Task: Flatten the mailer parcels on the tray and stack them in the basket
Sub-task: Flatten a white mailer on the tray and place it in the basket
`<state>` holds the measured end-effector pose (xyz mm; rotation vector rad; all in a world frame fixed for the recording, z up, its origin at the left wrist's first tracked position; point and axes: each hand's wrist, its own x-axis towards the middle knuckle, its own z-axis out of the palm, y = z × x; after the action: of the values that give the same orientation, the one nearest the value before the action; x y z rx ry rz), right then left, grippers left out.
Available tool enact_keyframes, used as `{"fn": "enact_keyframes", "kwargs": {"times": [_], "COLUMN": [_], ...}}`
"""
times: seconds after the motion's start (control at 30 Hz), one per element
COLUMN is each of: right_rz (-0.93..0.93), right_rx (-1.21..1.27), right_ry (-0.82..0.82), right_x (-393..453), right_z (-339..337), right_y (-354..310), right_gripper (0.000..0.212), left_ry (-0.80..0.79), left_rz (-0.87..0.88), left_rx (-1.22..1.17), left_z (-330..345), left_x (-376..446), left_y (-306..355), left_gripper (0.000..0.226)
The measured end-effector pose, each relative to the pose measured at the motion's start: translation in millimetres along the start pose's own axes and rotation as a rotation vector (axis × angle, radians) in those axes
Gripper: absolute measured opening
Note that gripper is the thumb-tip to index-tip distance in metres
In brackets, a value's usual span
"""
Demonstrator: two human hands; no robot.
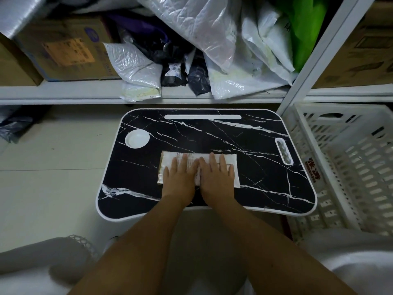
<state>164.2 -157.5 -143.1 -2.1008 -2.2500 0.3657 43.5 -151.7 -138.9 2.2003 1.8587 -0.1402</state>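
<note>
One shelf [148, 96] across the top of the frame, piled with unprocessed mailers and boxes, likely the supply. Below it, centre frame, the black marble-look tray [265, 150], carrying the work. White slatted basket [340, 167] at right edge, just beside the tray, so a short transfer; can't see any parcels in it. Lower centre of the tray: one white mailer parcel [229, 160], lying flat-ish. Left hand [178, 173] and right hand [215, 173] side by side on top of it, no grip, fingers straight, palms down, presumably pressing the air out. Flattening step, stacking not yet done.
</note>
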Motion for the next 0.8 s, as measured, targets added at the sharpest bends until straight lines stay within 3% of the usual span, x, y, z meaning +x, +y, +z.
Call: {"fn": "enact_keyframes", "kwargs": {"times": [0.13, 0.27, 0.37, 0.47, 0.53, 0.63, 0.7, 0.8], "right_rz": [0.041, 0.176, 0.273, 0.356, 0.522, 0.734, 0.722, 0.636], "right_rx": [-0.038, -0.052, 0.040, 0.171, 0.271, 0.476, 0.628, 0.679], "right_ry": [-0.047, -0.102, -0.101, -0.011, 0.083, 0.084, 0.023, -0.042], "right_x": [-7, -6, -5, -4, -4, -2, 3, 8], "right_z": [1, -3, -6, -14, -24, -38, -46, -61], "right_y": [6, 1, 1, 4, 7, 9, 13, 24], "right_gripper": [0.062, 0.073, 0.069, 0.058, 0.046, 0.050, 0.058, 0.057], "left_ry": [-0.068, -0.102, -0.139, -0.087, 0.013, 0.052, 0.050, 0.094], "left_rz": [-0.133, -0.294, -0.417, -0.532, -0.567, -0.610, -0.682, -0.651], "left_rx": [0.008, -0.032, -0.056, -0.251, -0.299, -0.460, -0.619, -0.655], "left_z": [1, -5, -9, -22, -30, -36, -40, -52], "left_x": [-8, -8, -7, -5, -7, -6, -3, 0], "left_y": [-2, -2, -4, -7, -9, -12, -11, -7], "left_gripper": [0.057, 0.070, 0.080, 0.058, 0.046, 0.048, 0.045, 0.032]}}
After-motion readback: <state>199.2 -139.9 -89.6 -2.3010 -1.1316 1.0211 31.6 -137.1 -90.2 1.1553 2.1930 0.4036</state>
